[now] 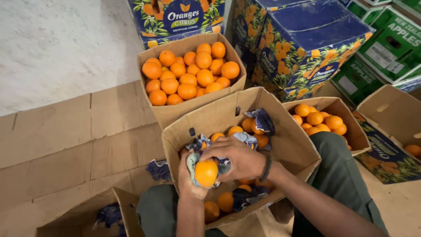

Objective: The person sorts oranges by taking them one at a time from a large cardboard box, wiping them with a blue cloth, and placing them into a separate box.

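Observation:
My left hand [187, 177] cups an orange [205, 172] that is still partly wrapped in thin blue-grey paper [192, 160]. My right hand [239, 157] grips the paper on the orange's far side, fingers curled over it. Both hands hover inside an open brown cardboard box [289, 145] between my knees. That box holds several oranges [226, 201], some bare, some in crumpled blue paper wrappers [262, 119].
A full box of unwrapped oranges [188, 77] stands just beyond, another box with oranges [320, 120] to the right. Printed blue fruit cartons [307, 39] and green cartons [390, 44] are stacked at the back. Flattened cardboard [66, 140] covers the floor; a box with discarded paper [109, 215] sits bottom left.

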